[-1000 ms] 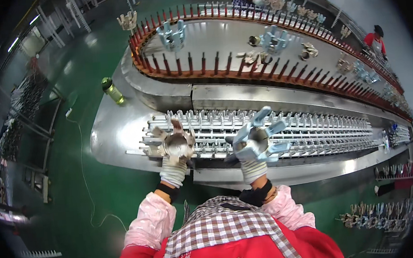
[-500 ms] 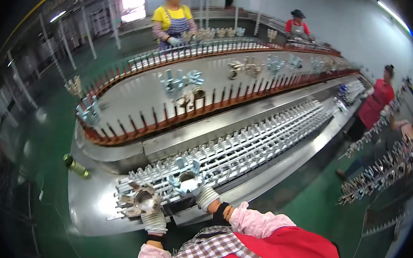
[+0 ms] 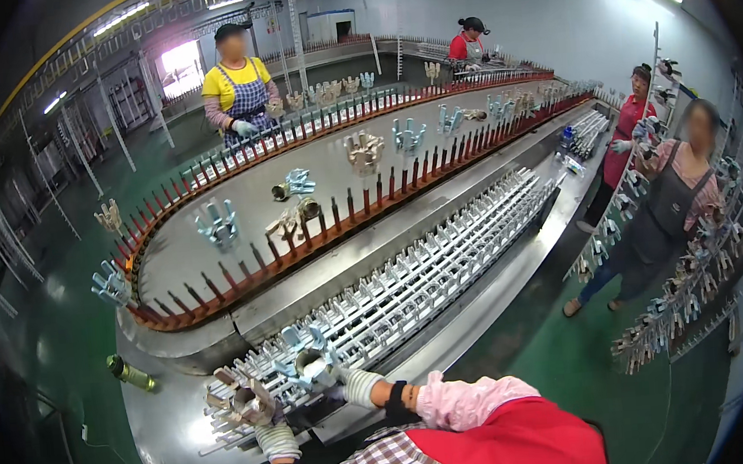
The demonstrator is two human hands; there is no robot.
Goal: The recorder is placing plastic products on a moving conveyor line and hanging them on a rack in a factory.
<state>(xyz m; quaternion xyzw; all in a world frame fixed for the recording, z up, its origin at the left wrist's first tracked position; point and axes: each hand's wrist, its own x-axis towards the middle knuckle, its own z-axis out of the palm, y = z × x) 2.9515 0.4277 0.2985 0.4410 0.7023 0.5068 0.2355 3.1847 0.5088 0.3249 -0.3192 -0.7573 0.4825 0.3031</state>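
Note:
My left hand point(image 3: 276, 440), in a striped white glove, is closed on a pronged ring fixture with tan prongs point(image 3: 250, 405). My right hand point(image 3: 363, 387), gloved alike, grips a similar fixture with pale blue prongs point(image 3: 311, 368). Both fixtures are over the near left end of a long stack of white metal racks point(image 3: 394, 296), their ring openings turned up. The fixtures hide most of my fingertips.
Beyond the racks, upright red-brown pegs point(image 3: 294, 248) line a looped conveyor around a steel table with loose fixtures. A green bottle point(image 3: 129, 373) lies at left. A person in yellow point(image 3: 238, 85) works across; people with hanging racks point(image 3: 685, 172) stand right.
The view has tilted up and shifted right, bringing another person on the right into clearer sight. Both hands have moved slightly down and left in the picture, still with their fixtures.

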